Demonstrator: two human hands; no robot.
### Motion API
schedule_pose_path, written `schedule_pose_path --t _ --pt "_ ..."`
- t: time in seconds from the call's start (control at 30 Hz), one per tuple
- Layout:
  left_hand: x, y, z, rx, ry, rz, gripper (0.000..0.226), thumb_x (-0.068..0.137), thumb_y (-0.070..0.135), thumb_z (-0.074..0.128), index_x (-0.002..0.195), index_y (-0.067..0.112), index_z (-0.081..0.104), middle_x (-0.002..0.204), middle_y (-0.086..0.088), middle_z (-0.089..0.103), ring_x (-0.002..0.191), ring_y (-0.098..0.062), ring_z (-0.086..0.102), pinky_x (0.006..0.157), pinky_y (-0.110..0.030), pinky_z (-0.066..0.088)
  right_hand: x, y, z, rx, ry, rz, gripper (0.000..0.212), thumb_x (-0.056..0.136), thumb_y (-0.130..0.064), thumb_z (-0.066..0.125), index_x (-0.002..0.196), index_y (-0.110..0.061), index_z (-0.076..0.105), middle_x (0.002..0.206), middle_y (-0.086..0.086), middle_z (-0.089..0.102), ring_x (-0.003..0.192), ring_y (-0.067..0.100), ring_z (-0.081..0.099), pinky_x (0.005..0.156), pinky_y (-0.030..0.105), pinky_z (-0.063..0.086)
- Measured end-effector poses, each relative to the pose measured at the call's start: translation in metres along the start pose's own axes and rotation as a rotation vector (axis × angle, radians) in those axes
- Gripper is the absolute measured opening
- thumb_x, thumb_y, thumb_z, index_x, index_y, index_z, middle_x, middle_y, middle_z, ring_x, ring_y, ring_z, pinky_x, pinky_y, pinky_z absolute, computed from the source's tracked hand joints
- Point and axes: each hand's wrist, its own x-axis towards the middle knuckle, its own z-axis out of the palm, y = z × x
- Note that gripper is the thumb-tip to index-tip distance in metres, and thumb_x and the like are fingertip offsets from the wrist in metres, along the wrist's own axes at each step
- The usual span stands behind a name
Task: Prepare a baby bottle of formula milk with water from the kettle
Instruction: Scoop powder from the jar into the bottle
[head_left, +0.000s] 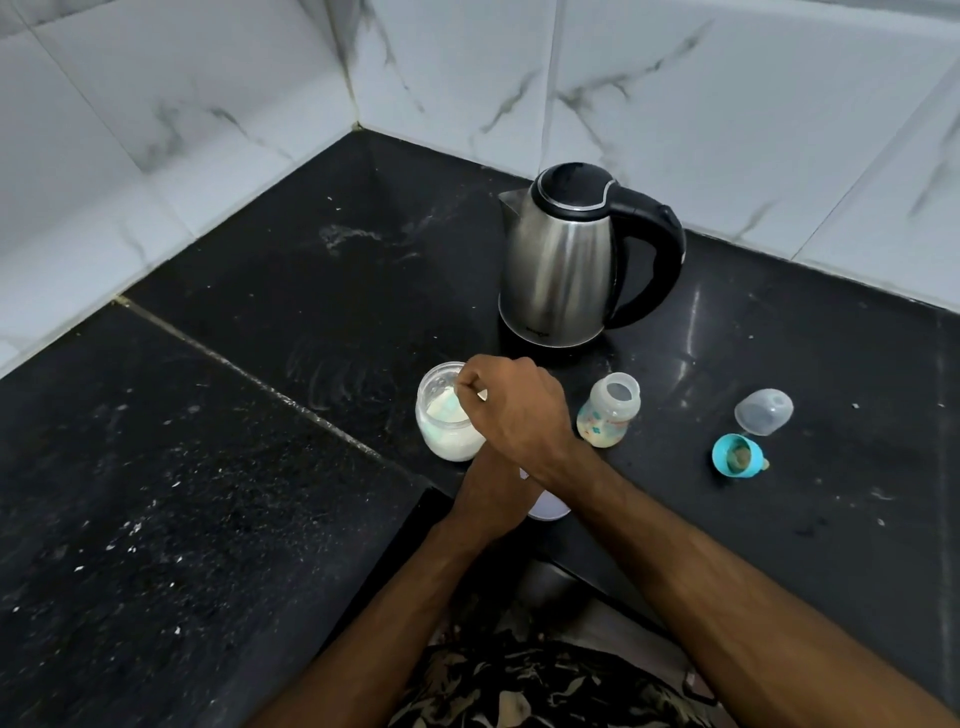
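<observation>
A small glass jar (445, 422) of white powder stands open on the black counter. My right hand (514, 405) is over its mouth, fingers closed on a small spoon handle (481, 395) that dips into the powder. My left hand (485, 493) lies just below the jar, crossed under my right wrist, with its fingers hidden. The open baby bottle (609, 410) stands just right of my right hand. Behind it is the steel kettle (563, 260) with a black handle, lid shut. The teal collar with the teat (737, 456) and the clear cap (763, 411) lie to the right.
A white round lid (548, 508) shows partly under my right forearm at the counter's front edge. Tiled walls meet in a corner behind the counter (260, 312). White powder streaks mark the counter left of the kettle.
</observation>
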Motion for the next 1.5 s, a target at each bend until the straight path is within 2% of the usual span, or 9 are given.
schedule_pose_path --t 0.17,0.37,0.63,0.73,0.87,0.97,1.13,1.27,1.5 --pt "0.006 -0.005 0.001 0.067 -0.034 0.021 0.044 0.103 0.02 0.05 0.142 0.002 0.042 0.147 -0.014 0.046 0.139 -0.026 0.042 0.113 -0.026 0.028 0.001 0.0 -0.009 0.049 0.012 0.007 0.014 0.094 -0.029 0.055 0.097 -0.024 0.068 0.091 -0.005 0.073 0.084 0.018 0.067 0.077 0.039 0.056" --pt "0.003 0.006 0.0 -0.06 0.148 0.095 0.068 0.076 0.065 0.048 0.114 0.009 0.057 0.112 -0.002 0.064 0.106 -0.018 0.06 0.095 -0.035 0.048 -0.002 0.01 -0.028 0.319 0.173 0.037 0.007 0.087 -0.026 0.066 0.084 -0.024 0.072 0.076 -0.012 0.072 0.074 0.006 0.067 0.074 0.035 0.057" --pt "0.016 0.011 0.007 -0.045 0.099 0.153 0.049 0.089 0.033 0.071 0.13 0.014 0.051 0.12 0.009 0.054 0.111 -0.009 0.053 0.096 -0.027 0.043 -0.01 0.022 -0.052 0.629 0.281 0.075 0.006 0.086 -0.018 0.072 0.081 -0.017 0.073 0.072 -0.008 0.073 0.071 0.005 0.07 0.073 0.029 0.06" --pt "0.023 0.01 0.011 -0.002 0.111 0.141 0.048 0.088 0.027 0.071 0.129 0.008 0.055 0.119 0.001 0.061 0.109 -0.016 0.059 0.088 -0.019 0.04 -0.016 0.025 -0.048 0.668 0.284 0.092 0.005 0.086 -0.016 0.072 0.082 -0.013 0.074 0.073 -0.006 0.074 0.071 0.006 0.071 0.073 0.032 0.06" --pt "0.028 0.015 0.012 -0.003 0.114 0.167 0.048 0.086 0.02 0.073 0.128 0.004 0.057 0.119 -0.009 0.064 0.109 -0.023 0.061 0.089 -0.027 0.046 -0.021 0.033 -0.049 0.703 0.297 0.12 0.005 0.086 -0.014 0.071 0.083 -0.011 0.074 0.074 -0.004 0.074 0.073 0.008 0.071 0.075 0.033 0.06" --pt "0.031 0.019 0.014 -0.004 0.122 0.222 0.044 0.085 0.022 0.075 0.122 0.008 0.057 0.116 -0.002 0.061 0.107 -0.015 0.058 0.091 -0.027 0.045 -0.024 0.042 -0.055 0.719 0.318 0.149 0.006 0.086 -0.016 0.071 0.082 -0.013 0.073 0.073 -0.004 0.074 0.073 0.008 0.071 0.074 0.031 0.06" --pt "0.035 0.025 0.016 -0.06 0.084 0.243 0.046 0.084 0.023 0.077 0.121 0.027 0.05 0.111 0.021 0.056 0.1 0.008 0.055 0.087 -0.007 0.04 -0.028 0.055 -0.063 0.783 0.338 0.179 0.005 0.087 -0.015 0.07 0.084 -0.012 0.073 0.074 0.0 0.075 0.072 0.011 0.072 0.071 0.03 0.059" --pt "0.038 0.021 0.016 -0.19 0.1 0.207 0.051 0.084 0.024 0.078 0.129 0.025 0.051 0.123 0.007 0.062 0.114 -0.004 0.058 0.094 -0.018 0.046 -0.034 0.059 -0.073 0.872 0.337 0.219 0.013 0.091 -0.017 0.068 0.088 -0.004 0.072 0.077 0.006 0.075 0.055 0.001 0.063 0.052 0.012 0.046" --pt "0.038 0.016 0.008 -0.332 0.174 0.126 0.048 0.085 0.023 0.077 0.126 0.027 0.052 0.118 0.009 0.062 0.113 -0.004 0.059 0.097 -0.028 0.05 -0.042 0.07 -0.084 0.958 0.354 0.333 0.027 0.095 -0.026 0.064 0.088 -0.001 0.071 0.078 0.01 0.075 0.042 0.004 0.048 0.042 0.017 0.04"
